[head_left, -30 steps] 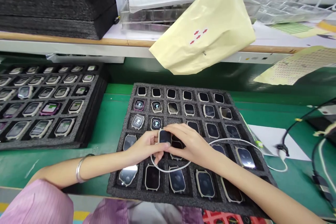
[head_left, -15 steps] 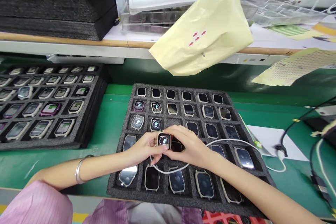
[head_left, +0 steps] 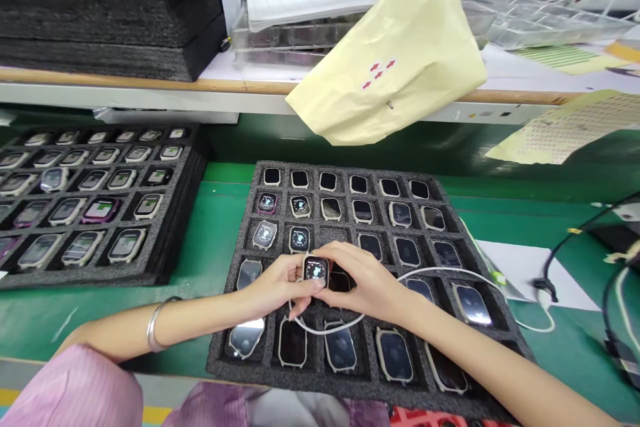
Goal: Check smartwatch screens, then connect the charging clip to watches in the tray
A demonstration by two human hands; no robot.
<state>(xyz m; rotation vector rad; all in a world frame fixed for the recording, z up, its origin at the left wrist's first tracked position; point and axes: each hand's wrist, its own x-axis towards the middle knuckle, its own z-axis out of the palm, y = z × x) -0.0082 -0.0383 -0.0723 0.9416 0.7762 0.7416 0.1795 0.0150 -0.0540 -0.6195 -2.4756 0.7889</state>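
A smartwatch case (head_left: 316,269) with a lit dial and no strap is held up over a black foam tray (head_left: 345,383). My left hand (head_left: 283,283) pinches it from the left, thumb at the lower edge of the screen. From the right, my right hand (head_left: 363,280) grips its side with thumb and fingers. A white cable (head_left: 450,269) loops below both hands and runs off to the right; its near end is hidden behind the watch. Beneath, several more watch cases sit in the tray's compartments, a few with lit dials (head_left: 299,239), most with dark screens.
Another foam tray of watches (head_left: 165,240) stands on the left of the green table (head_left: 210,240). Stacked black foam (head_left: 100,20) and a hanging yellow sheet (head_left: 395,67) occupy the shelf. White paper (head_left: 540,273) and black cables (head_left: 555,247) lie at right. Part of a person shows far back.
The view has shifted slightly, so everything sits a little lower and to the right. Both hands keep the same hold on the watch.
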